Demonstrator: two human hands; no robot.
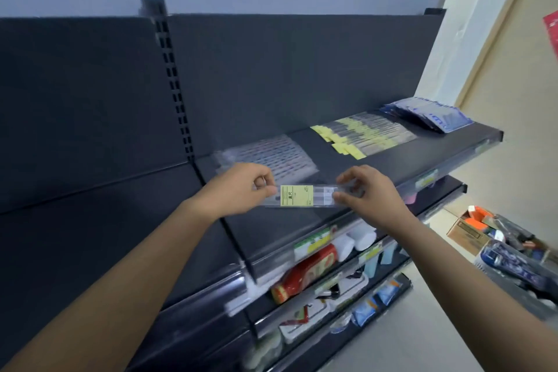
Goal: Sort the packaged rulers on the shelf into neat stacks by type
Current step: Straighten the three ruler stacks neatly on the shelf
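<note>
I hold one clear packaged ruler with a yellow label (pixel 305 196) level above the dark shelf (pixel 377 154). My left hand (pixel 241 187) pinches its left end and my right hand (pixel 365 190) pinches its right end. Behind it on the shelf lies a fanned pile of clear rulers without yellow labels (pixel 271 157). Further right lies a spread of yellow-labelled rulers (pixel 362 136). A stack of blue packets (pixel 428 116) sits at the shelf's far right end.
Lower shelves hold a red bottle (pixel 305 275), white rolls (pixel 356 240) and blue packs (pixel 374 302). A cardboard box (pixel 471 229) and a basket of goods (pixel 519 263) stand on the floor at right. The dark back panel rises behind the shelf.
</note>
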